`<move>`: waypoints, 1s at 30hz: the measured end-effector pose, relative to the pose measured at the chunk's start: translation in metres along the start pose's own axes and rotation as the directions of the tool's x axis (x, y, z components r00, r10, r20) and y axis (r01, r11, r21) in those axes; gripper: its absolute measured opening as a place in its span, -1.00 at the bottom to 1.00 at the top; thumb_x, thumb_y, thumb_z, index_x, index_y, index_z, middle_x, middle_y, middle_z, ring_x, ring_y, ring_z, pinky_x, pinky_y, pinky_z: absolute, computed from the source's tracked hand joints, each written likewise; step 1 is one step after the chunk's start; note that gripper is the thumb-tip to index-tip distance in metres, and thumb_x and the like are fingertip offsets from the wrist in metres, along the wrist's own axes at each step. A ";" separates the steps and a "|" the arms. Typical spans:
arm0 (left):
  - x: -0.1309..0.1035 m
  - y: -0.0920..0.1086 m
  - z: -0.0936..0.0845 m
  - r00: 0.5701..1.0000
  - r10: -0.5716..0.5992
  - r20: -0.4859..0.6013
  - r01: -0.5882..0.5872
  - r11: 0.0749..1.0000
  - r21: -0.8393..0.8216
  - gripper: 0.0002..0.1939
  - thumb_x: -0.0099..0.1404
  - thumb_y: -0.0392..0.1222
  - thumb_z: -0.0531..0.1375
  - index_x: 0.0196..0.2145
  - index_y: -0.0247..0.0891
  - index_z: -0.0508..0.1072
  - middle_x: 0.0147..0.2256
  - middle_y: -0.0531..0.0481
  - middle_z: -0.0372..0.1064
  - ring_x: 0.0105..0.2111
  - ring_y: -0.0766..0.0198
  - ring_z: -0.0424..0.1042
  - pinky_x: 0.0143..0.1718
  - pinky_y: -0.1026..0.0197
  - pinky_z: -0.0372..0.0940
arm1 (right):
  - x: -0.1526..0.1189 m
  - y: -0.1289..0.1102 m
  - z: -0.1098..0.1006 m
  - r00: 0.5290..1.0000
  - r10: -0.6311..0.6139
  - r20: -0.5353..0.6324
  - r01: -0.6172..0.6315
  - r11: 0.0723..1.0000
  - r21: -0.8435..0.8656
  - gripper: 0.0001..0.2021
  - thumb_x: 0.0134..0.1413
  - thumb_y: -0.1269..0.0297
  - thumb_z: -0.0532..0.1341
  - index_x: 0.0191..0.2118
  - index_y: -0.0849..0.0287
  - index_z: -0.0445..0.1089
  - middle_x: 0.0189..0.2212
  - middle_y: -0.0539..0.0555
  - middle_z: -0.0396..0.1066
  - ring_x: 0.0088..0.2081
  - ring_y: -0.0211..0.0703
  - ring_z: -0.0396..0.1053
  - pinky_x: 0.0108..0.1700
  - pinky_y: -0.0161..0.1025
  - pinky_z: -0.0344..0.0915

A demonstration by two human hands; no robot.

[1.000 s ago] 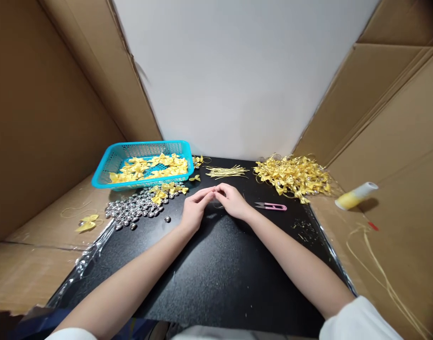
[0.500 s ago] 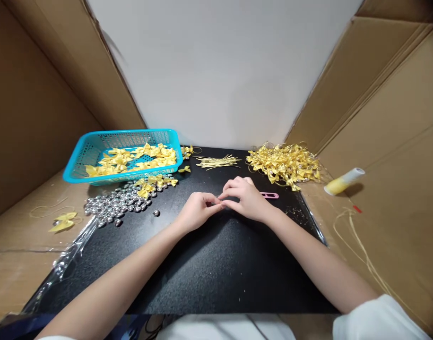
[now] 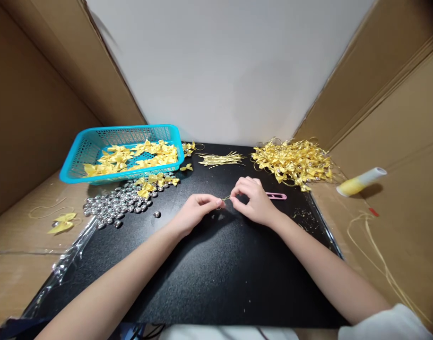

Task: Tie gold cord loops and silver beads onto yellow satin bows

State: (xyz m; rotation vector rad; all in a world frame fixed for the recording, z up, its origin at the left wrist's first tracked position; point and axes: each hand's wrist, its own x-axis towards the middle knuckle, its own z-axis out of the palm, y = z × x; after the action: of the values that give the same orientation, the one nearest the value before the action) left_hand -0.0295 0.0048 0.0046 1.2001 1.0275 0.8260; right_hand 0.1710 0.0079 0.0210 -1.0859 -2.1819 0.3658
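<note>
Between my hands, just above the black tabletop, runs a thin gold cord (image 3: pixel 226 198). My left hand (image 3: pixel 198 211) pinches one part of it between thumb and forefinger. A short way to the right, my right hand (image 3: pixel 252 200) pinches the cord too, its other fingers curled. Whether a knot or loop sits at the left fingertips is too small to tell. Behind my right hand lies a pink-handled tool (image 3: pixel 277 196), partly hidden by the hand. Further back rests a bundle of cut gold cords (image 3: pixel 221 159).
A blue basket (image 3: pixel 69 172) holds yellow bows at the left. Silver beads (image 3: pixel 119 204) with a few bows spread in front of it. Finished-looking bows with cord loops (image 3: pixel 292 163) are heaped at the back right. A yellow-and-white tube (image 3: pixel 361 182) and loose cord (image 3: pixel 383 264) lie right, by cardboard walls.
My hands have drawn apart, the right one moving rightward, so the gold cord now shows stretched between them. The whole view has shifted slightly.
</note>
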 end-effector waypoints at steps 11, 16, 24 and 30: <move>-0.001 -0.007 0.010 0.981 -0.031 -0.190 -0.007 0.981 -0.194 -0.71 -0.04 -0.04 0.44 -0.37 -0.26 0.66 -0.35 -0.09 0.61 -0.53 0.39 0.32 -0.43 0.31 0.24 | -0.008 -0.011 0.011 0.983 -0.171 -0.063 0.154 0.963 -0.223 -0.86 0.15 0.39 0.13 -0.43 0.16 0.34 -0.42 0.00 0.42 -0.33 -0.19 0.25 -0.16 -0.15 -0.05; -0.007 -0.007 0.013 0.980 0.112 -0.164 -0.090 0.987 0.136 -0.79 0.04 -0.09 0.37 -0.39 -0.26 0.66 -0.36 -0.08 0.62 -0.36 0.18 0.49 -0.30 0.22 0.32 | -0.008 -0.007 0.011 0.975 -0.213 -0.063 0.183 0.930 -0.318 -0.86 0.18 0.39 0.14 -0.41 0.17 0.34 -0.42 0.01 0.42 -0.34 -0.18 0.22 -0.18 -0.13 -0.07; -0.006 -0.012 0.009 0.973 0.213 -0.092 -0.164 0.911 0.380 -0.78 0.11 -0.06 0.32 -0.42 -0.29 0.64 -0.45 -0.06 0.57 -0.49 0.27 0.41 -0.43 0.26 0.24 | -0.010 -0.006 0.014 0.978 -0.207 -0.017 0.193 0.936 -0.295 -0.85 0.21 0.37 0.13 -0.39 0.17 0.36 -0.40 0.02 0.42 -0.32 -0.16 0.24 -0.18 -0.11 -0.05; -0.005 -0.011 0.008 0.982 0.155 -0.106 -0.134 0.974 0.184 -0.74 0.09 -0.02 0.34 -0.46 -0.32 0.59 -0.56 -0.01 0.46 -0.56 0.33 0.32 -0.51 0.29 0.18 | -0.003 0.003 0.002 0.992 0.027 0.122 -0.043 0.991 0.129 -0.87 0.12 0.33 0.27 -0.18 0.13 0.40 -0.30 0.04 0.39 -0.22 -0.12 0.31 -0.15 -0.15 0.14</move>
State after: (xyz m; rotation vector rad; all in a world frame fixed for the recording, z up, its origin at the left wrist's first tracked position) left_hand -0.0236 -0.0047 -0.0052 1.4018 1.1394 0.9455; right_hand 0.1728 0.0068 0.0167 -1.0544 -2.2102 0.5966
